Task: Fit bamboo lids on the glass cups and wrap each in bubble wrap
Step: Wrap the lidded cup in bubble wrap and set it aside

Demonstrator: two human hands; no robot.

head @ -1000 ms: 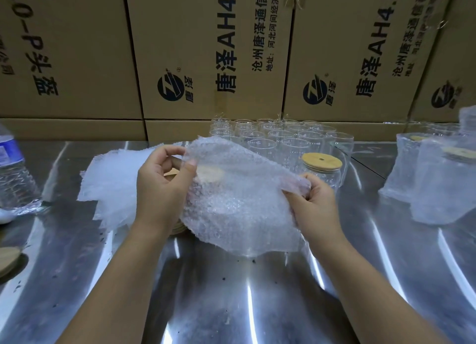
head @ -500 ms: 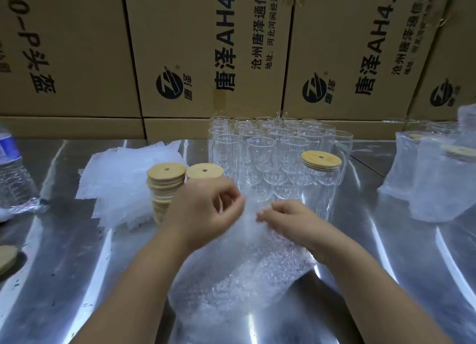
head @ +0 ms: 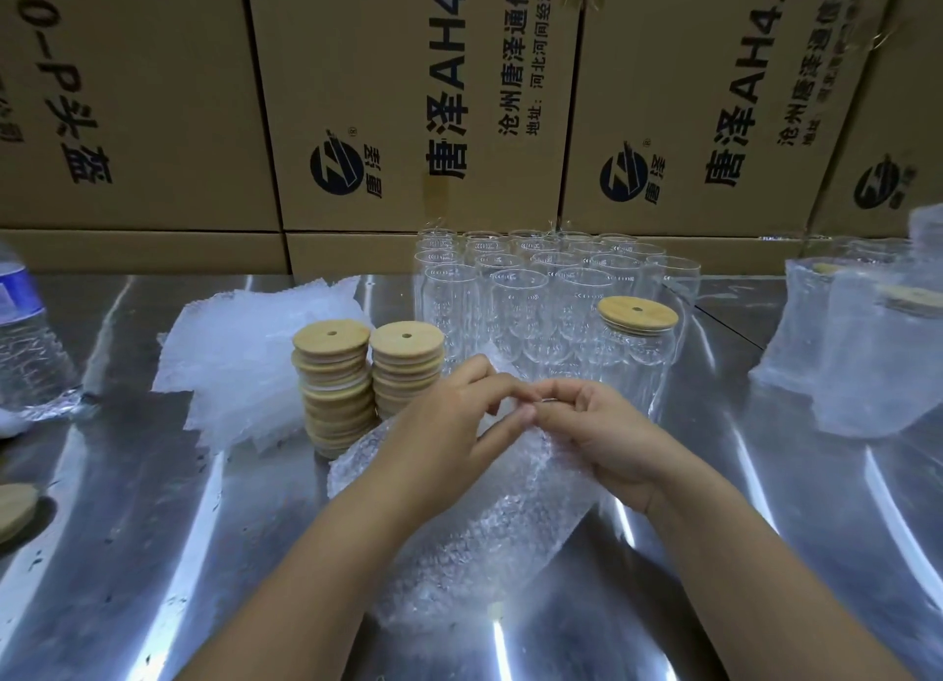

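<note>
Just ahead-left of the left hand, two stacks of bamboo lids crowded in, a bubble wrap pile beyond them. Ahead of both hands, glass cups closed the way to the cardboard boxes. Right of the right hand, bare bench ran open to the wrapped cups. A bubble wrap sheet covered the bench beneath the hands.

Scene was dim-ish overall: flat warm tone on the boxes, cold grey on the steel table. Light came from above, approx., and threw long white glare streaks across the table (brightest lower centre and right). A dark soft shadow sat beside the lid at the left edge. Wide-angle bend was strong at the edges: box seams leaned and the bottle stretched. Centre was fairly sharp, and the wrap sparkled w/ tiny highlights. Far-right wrapped cups looked smeared.
</note>
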